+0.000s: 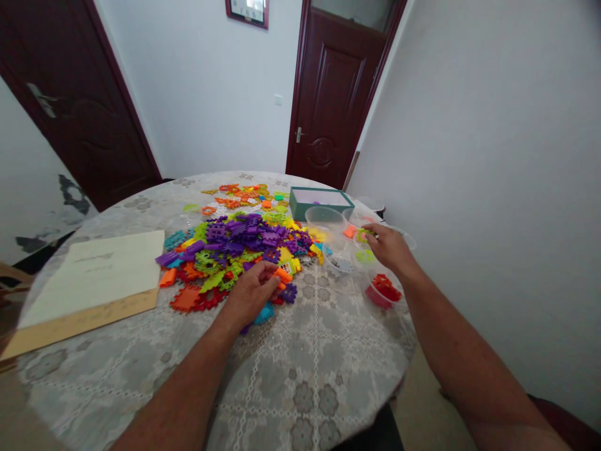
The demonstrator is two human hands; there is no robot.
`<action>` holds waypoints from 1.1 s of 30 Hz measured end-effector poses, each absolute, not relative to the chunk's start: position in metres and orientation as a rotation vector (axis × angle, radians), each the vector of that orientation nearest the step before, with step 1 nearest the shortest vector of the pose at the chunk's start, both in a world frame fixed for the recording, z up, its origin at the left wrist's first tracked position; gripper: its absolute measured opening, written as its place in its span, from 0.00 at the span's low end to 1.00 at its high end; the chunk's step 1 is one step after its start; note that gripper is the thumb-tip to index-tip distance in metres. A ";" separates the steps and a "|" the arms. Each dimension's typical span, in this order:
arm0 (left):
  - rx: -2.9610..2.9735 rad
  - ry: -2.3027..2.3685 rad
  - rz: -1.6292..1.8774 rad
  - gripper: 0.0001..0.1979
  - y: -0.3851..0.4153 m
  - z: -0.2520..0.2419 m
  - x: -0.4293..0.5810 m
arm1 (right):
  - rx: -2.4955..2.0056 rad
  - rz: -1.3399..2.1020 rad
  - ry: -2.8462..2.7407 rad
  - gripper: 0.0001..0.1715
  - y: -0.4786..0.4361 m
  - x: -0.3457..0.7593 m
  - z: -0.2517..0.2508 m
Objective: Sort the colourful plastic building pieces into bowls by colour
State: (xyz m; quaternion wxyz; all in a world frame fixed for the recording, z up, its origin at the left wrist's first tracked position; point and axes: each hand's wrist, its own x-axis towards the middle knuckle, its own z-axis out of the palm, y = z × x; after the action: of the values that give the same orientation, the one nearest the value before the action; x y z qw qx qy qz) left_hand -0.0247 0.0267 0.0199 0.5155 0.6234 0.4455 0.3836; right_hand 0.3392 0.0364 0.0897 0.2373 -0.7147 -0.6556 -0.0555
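Note:
My left hand [253, 291] is closed around an orange plastic block [282, 276] at the near right side of a heaped pile of colourful plastic building pieces [244, 235]. Purple pieces lie mostly on top, with lime green, orange, red, yellow and blue ones around them. On the right, my right hand [385, 243] is over the clear plastic bowls, its fingertips pinched at a lime green toothed piece [362, 235]. Below that hand, another lime green piece [365, 255] lies in a clear bowl. A clear bowl with red pieces [385, 288] stands closer to me.
A green-rimmed box [321, 203] stands behind the clear bowls [325, 218]. More orange and yellow pieces [244, 196] spread at the table's far side. Large paper sheets [98, 269] lie on the left of the round table's patterned cloth [282, 376]. A wall [493, 156] rises on the right.

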 end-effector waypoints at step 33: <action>1.547 0.765 0.721 0.23 0.017 0.031 -0.022 | -1.152 0.626 -2.337 0.17 -0.026 0.188 0.085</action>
State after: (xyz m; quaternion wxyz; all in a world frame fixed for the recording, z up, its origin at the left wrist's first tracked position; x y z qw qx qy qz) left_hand -0.0222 0.0169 0.0306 0.5937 0.6656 0.3291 0.3101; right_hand 0.1885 -0.0256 0.0854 0.2289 -0.4183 -0.8491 0.2273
